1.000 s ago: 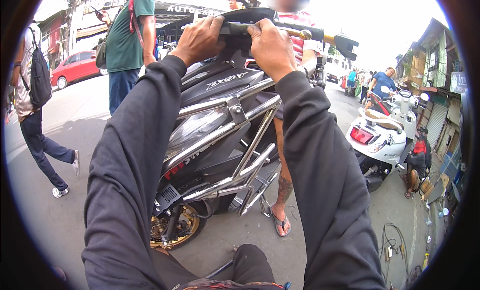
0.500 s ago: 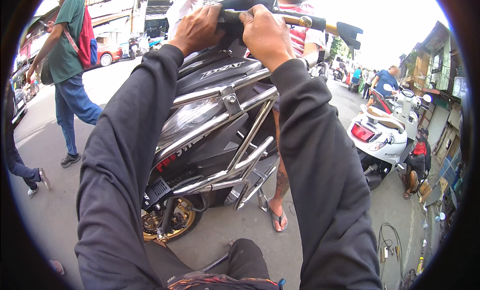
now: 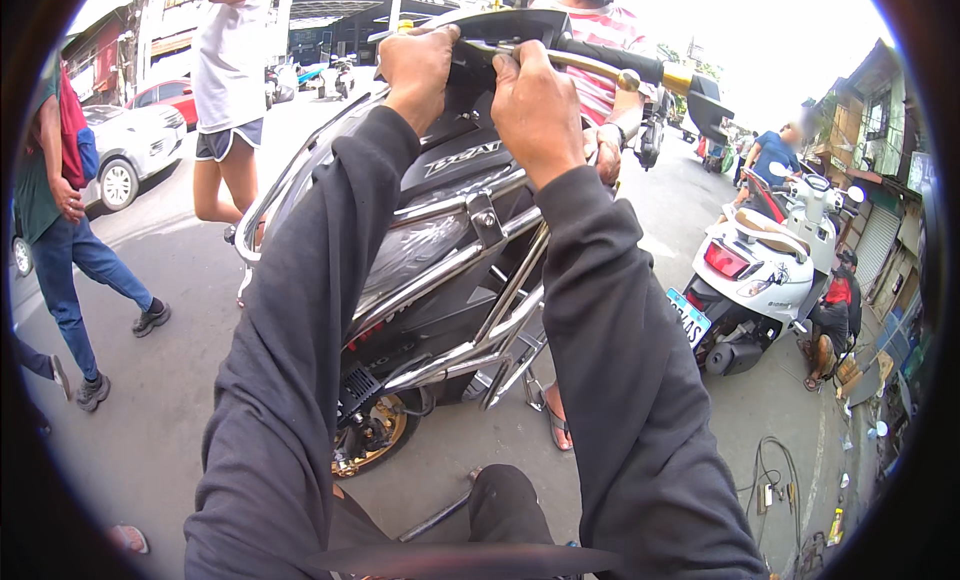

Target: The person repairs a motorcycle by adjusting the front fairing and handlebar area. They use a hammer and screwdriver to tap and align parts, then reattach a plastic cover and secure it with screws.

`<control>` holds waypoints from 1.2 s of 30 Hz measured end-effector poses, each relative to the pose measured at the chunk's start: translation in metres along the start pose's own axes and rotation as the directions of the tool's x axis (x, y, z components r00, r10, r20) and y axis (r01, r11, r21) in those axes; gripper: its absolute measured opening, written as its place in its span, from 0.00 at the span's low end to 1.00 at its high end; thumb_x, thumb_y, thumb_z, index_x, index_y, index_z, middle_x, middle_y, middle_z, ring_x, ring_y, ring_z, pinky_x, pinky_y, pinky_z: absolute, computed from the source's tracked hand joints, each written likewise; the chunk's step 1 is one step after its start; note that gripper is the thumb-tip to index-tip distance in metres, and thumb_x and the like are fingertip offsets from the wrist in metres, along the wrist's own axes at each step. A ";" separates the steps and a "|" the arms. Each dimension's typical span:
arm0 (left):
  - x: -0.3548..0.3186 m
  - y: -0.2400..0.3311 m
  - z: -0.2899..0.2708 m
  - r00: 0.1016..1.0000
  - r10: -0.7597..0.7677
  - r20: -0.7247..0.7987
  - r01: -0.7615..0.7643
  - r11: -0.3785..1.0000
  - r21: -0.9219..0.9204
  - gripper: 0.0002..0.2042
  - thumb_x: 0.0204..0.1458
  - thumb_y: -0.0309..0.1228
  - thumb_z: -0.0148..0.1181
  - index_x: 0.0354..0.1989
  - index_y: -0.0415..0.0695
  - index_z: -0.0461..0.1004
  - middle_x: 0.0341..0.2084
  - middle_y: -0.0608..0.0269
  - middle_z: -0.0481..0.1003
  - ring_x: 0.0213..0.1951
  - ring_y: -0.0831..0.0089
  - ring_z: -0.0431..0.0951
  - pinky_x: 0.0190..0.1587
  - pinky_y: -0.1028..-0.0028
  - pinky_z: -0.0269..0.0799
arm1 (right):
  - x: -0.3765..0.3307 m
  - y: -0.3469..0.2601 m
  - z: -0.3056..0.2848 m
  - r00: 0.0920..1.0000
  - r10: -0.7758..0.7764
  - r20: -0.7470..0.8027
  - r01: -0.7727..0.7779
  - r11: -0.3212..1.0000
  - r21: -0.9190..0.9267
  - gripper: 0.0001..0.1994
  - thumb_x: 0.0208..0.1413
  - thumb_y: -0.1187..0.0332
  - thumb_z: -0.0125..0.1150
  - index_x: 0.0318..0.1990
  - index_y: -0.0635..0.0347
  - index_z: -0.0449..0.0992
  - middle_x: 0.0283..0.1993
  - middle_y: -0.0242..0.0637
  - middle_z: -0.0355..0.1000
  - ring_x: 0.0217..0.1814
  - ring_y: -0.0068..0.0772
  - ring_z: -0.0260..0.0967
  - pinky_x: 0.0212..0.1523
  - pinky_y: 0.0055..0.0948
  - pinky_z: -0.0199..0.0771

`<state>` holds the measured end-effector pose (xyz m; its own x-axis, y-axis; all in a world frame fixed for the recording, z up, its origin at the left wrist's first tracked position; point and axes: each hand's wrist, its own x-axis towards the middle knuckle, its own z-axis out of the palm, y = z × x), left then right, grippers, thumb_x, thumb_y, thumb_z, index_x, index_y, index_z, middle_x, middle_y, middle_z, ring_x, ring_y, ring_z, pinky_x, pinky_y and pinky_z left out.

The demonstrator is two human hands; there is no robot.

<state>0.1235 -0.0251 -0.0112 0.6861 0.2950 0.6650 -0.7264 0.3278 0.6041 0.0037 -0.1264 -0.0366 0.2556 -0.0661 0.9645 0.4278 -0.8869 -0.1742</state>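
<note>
A black scooter with chrome crash bars stands in front of me, its handlebar at the top of the view. At the left of its black handlebar cover, my left hand is closed over the edge, fingertips hidden behind it. Close beside it, my right hand is curled under the bar by the inner end of the brake lever. What its fingers pinch is hidden. To the right of it runs the black grip with a gold bar end.
Behind the scooter stands a person in a striped shirt, one hand near my right wrist. A white scooter is parked at right; a looped cable lies on the ground. At left are walkers and a white car.
My view has shifted, so the scooter sits further right. My hands stay at the handlebar, the right one slightly lower. The person in white has moved left, and the walker in green has moved to the left rim.
</note>
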 end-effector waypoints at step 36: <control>-0.008 0.039 0.067 0.734 -0.345 -0.585 0.636 0.650 0.415 0.10 0.49 0.26 0.56 0.36 0.33 0.79 0.28 0.52 0.78 0.31 0.58 0.76 0.40 0.63 0.71 | 0.049 -0.091 -0.240 -0.467 0.286 0.837 -0.787 -0.567 -0.245 0.11 0.64 0.72 0.45 0.50 0.65 0.68 0.23 0.26 0.59 0.18 0.18 0.53 0.17 0.23 0.56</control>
<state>0.0868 -0.0744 0.0361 0.7776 0.6283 0.0228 -0.0524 0.0287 0.9982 -0.2313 -0.1584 0.0740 0.7288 0.1595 -0.6659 -0.6556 0.4431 -0.6114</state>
